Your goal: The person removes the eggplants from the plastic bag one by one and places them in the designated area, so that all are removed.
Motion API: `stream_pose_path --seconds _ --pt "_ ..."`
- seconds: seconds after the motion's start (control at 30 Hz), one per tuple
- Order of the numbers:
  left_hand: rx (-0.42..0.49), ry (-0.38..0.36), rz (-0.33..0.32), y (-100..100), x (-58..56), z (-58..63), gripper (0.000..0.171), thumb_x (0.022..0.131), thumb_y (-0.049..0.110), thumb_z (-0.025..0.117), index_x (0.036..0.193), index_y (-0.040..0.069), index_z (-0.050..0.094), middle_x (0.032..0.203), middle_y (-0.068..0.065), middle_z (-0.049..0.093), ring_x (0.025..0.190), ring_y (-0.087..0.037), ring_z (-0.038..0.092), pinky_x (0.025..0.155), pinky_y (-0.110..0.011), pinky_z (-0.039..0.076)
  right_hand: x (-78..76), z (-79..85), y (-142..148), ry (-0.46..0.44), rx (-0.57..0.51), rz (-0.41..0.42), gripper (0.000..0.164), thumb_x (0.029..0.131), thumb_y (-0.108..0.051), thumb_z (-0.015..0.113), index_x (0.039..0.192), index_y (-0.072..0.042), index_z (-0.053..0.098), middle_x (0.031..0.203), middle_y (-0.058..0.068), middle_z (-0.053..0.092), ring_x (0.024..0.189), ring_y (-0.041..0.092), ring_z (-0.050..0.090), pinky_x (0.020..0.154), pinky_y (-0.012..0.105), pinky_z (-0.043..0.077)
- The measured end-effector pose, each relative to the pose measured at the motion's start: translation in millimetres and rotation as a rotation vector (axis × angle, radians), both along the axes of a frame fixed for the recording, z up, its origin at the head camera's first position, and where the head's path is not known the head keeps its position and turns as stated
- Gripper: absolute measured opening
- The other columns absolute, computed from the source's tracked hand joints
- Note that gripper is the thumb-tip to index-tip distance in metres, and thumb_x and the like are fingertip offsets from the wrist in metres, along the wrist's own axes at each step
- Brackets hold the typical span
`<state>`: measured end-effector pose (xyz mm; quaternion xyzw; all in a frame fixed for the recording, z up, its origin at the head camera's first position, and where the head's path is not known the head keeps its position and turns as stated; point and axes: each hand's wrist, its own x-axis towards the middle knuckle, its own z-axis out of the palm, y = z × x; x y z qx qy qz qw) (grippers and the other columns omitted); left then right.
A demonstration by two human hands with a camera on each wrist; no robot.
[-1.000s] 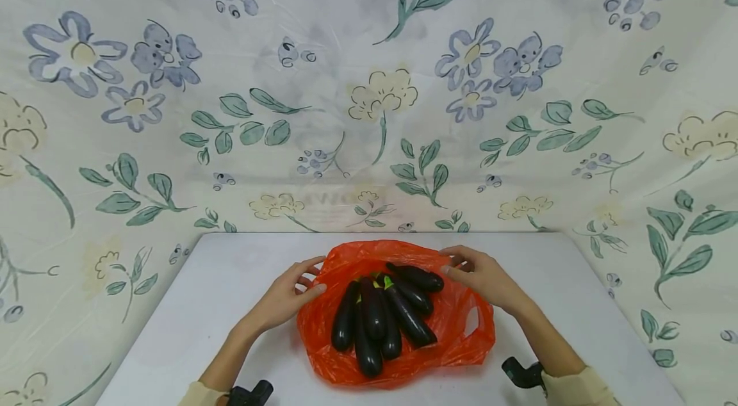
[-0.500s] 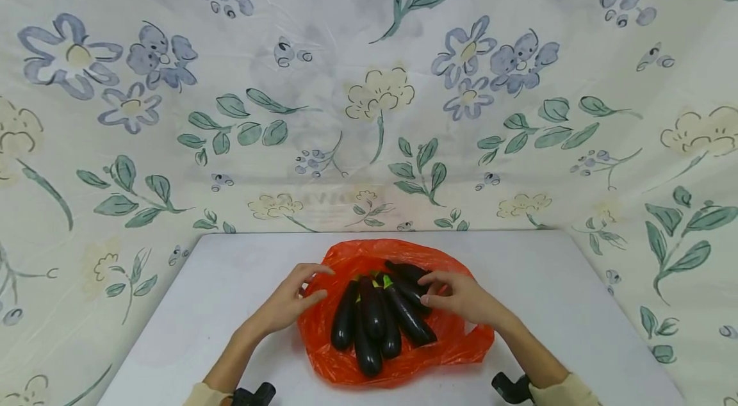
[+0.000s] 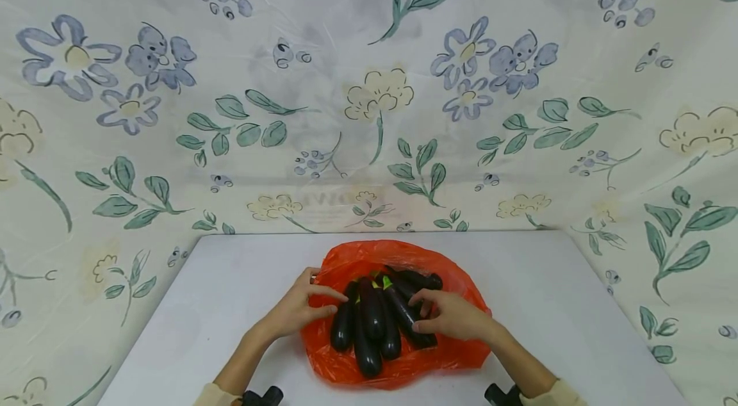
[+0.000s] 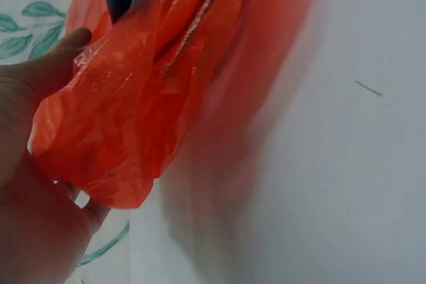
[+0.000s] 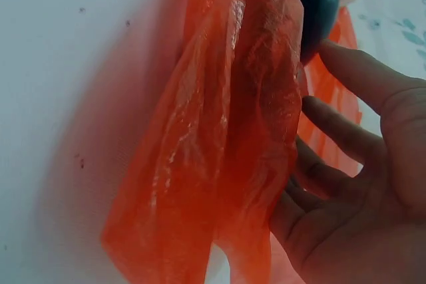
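Several dark purple eggplants (image 3: 373,316) lie in a fanned heap on a spread red plastic bag (image 3: 340,375), in the middle of the white table in the head view. My left hand (image 3: 301,308) reaches over the bag's left side, its forefinger and thumb by the leftmost eggplant (image 3: 343,329). Over the right of the heap is my right hand (image 3: 458,317), fingers loosely bent, partly covering an eggplant. In the right wrist view, my thumb (image 5: 359,71) meets a dark eggplant (image 5: 318,11). The red bag (image 4: 126,118) hides my left fingertips in the left wrist view.
The white table (image 3: 202,303) ends at a floral cloth backdrop (image 3: 323,137) behind and at both sides. A black device (image 3: 262,396) sits at my left wrist, another black device (image 3: 503,394) at my right. The bag has a loose, crumpled rim.
My right hand has moved left and toward me, from the bag's right rim onto the eggplants. My left hand has moved slightly right, to the leftmost eggplant. The eggplants look unmoved.
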<state>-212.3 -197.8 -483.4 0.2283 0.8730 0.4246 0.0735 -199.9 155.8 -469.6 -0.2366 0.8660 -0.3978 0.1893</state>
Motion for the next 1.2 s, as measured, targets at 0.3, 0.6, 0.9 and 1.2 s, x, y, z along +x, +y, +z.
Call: stream_pose_path --seconds 0.3,0.6,0.9,1.2 --pt "-0.052 0.0 0.048 4 -0.9 0.6 0.035 0.091 0.003 0.068 0.114 0.028 0.075 0.117 -0.006 0.049 0.117 -0.028 0.047 0.101 -0.057 0.048 3.7 -0.7 -5 -0.003 0.113 -0.035 0.048 0.086 -0.032 0.08 0.127 -0.017 0.061 0.082 -0.003 0.062 0.074 0.016 0.057 0.061 0.028 0.049" --pt "-0.028 -0.023 0.089 4 -1.2 -0.8 0.043 0.091 -0.006 0.059 0.111 0.029 0.075 0.116 -0.006 0.048 0.114 -0.027 0.047 0.1 -0.053 0.05 1.8 -9.7 -8 -0.013 0.169 -0.038 0.052 0.084 -0.032 0.081 0.13 -0.022 0.058 0.082 -0.004 0.062 0.073 0.016 0.058 0.063 0.029 0.05" --pt "-0.022 -0.012 0.11 1 -1.3 -0.8 0.039 0.092 -0.004 0.06 0.112 0.025 0.075 0.114 -0.006 0.048 0.112 -0.027 0.048 0.098 -0.05 0.052 0.8 -9.8 -4 -0.035 0.098 -0.05 0.051 0.086 -0.032 0.079 0.131 -0.022 0.057 0.088 -0.001 0.063 0.078 0.018 0.059 0.065 0.029 0.052" --pt "-0.022 0.002 0.099 0 -1.4 0.6 0.038 0.092 -0.004 0.059 0.113 0.024 0.075 0.113 -0.006 0.048 0.11 -0.027 0.048 0.096 -0.047 0.051 1.6 -4.2 -2 -0.025 0.029 -0.039 0.049 0.088 -0.031 0.078 0.131 -0.019 0.058 0.092 0.001 0.064 0.08 0.018 0.06 0.065 0.03 0.052"
